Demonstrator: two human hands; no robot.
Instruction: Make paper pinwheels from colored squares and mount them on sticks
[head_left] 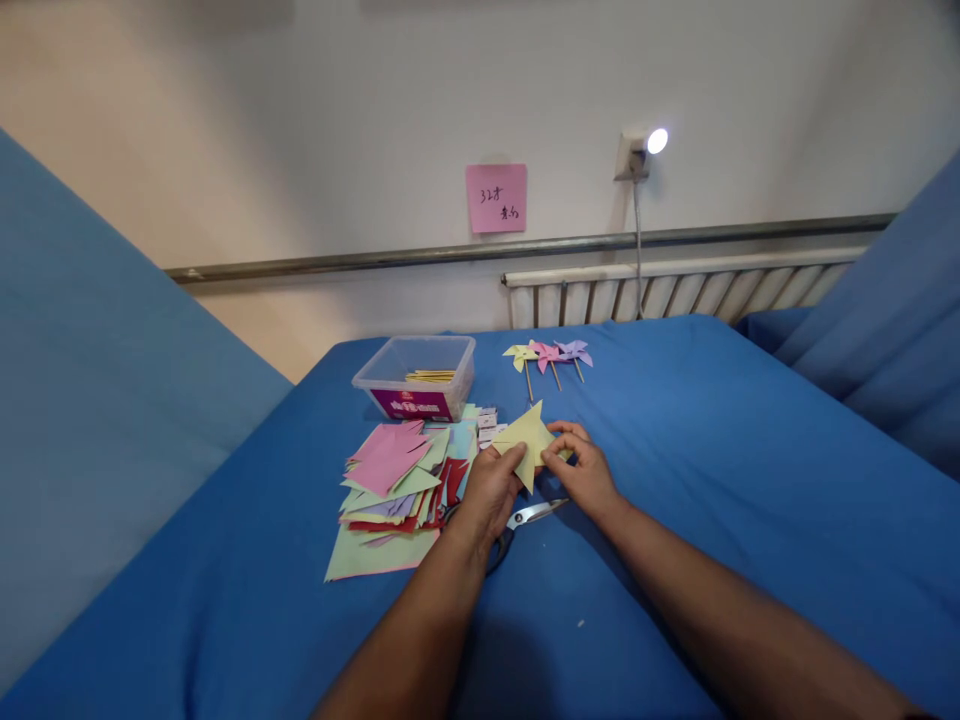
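A yellow paper square with slits cut in from its corners, the yellow paper (529,438), is held up between both hands. My left hand (495,487) pinches its lower left part, thumb on top. At its right side, my right hand (581,465) grips an edge between thumb and fingertips. Beneath the hands lie scissors (538,511) with dark handles, partly hidden by my left hand and wrist. Just left of my left hand is a stack of cut coloured papers (390,460), with pink on top and green, purple and red below.
A clear plastic box (459,376) holding thin wooden sticks (430,376) stands behind the stack. Three finished paper pinwheels (548,355) on sticks lie at the back. Small white printed pieces (487,422) lie beside the box. A blue cloth (720,450) covers the table.
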